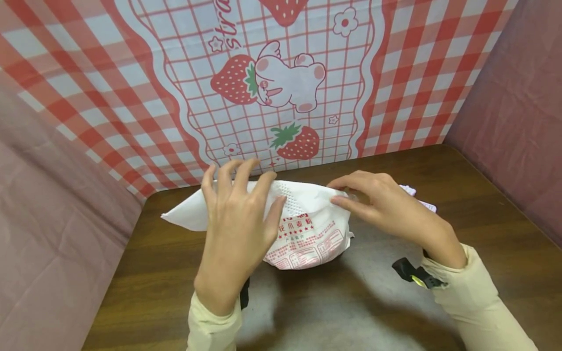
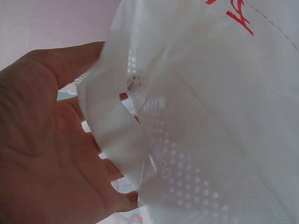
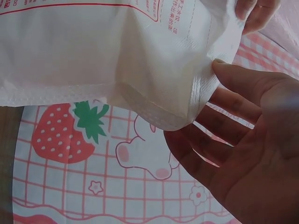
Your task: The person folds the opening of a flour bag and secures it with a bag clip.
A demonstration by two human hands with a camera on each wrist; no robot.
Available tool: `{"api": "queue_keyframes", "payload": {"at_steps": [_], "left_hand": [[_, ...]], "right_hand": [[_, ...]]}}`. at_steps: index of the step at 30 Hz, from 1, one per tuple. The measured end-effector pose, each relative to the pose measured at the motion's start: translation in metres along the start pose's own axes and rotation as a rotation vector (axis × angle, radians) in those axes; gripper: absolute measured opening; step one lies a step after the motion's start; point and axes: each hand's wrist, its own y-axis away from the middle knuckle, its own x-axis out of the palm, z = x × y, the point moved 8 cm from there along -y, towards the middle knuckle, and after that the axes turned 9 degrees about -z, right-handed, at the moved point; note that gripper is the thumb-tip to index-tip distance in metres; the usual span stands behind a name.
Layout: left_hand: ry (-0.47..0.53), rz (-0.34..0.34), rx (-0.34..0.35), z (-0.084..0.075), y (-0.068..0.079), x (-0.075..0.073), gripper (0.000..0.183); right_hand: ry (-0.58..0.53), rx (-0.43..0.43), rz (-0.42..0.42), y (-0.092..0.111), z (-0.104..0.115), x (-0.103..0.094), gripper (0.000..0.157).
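Observation:
A white flour bag (image 1: 303,239) with red printing stands on the wooden table, its top edge uppermost and a flap pointing out to the left. My left hand (image 1: 239,219) grips the top edge near the bag's handle hole, thumb on the near side and fingers over the far side. At the top right corner my right hand (image 1: 373,202) pinches the edge between thumb and fingers. The left wrist view shows the perforated plastic (image 2: 187,168) close up beside the thumb. In the right wrist view the bag's corner (image 3: 177,107) lies between thumb and fingers.
A small lilac object (image 1: 427,206) lies behind the right wrist, partly hidden. A red-and-white strawberry cloth (image 1: 298,141) hangs along the table's back edge. Pink curtains (image 1: 505,117) close off both sides. The brown wooden tabletop (image 1: 145,292) spreads around the bag.

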Motion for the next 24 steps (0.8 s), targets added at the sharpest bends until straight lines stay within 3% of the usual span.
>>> {"api": "queue_keyframes", "payload": {"at_steps": [13,24], "left_hand": [[0.104,0.008,0.065,-0.003,-0.001,0.004,0.009],[0.167,-0.022,0.145,-0.008,-0.003,0.006,0.012]], "right_hand": [[0.008,-0.001,-0.010,0.000,-0.003,-0.003,0.016],[-0.003,-0.017,0.002,0.001,-0.003,-0.006,0.012]]}}
